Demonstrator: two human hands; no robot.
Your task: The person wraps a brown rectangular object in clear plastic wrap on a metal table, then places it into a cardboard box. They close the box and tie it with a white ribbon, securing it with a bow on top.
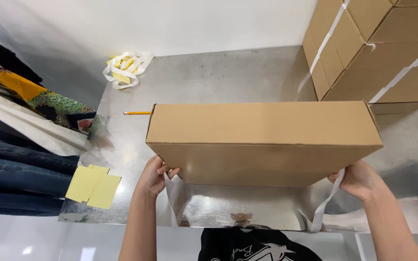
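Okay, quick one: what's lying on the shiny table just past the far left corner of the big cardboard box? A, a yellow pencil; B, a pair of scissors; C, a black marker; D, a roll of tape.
A: a thin yellow pencil lies flat on the reflective table, just left of the cardboard box, which the left hand and right hand touch at its near bottom corners.

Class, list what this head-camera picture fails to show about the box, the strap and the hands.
1. Box contents: closed cardboard hides them.
2. Strap path under the box: hidden by the box.
3. Left hand fingertips: partly tucked behind the box's near corner.
4. Right hand grip: fingers curl out of sight around the strap.
5. Stacked cartons: cut off by the top and right edges.
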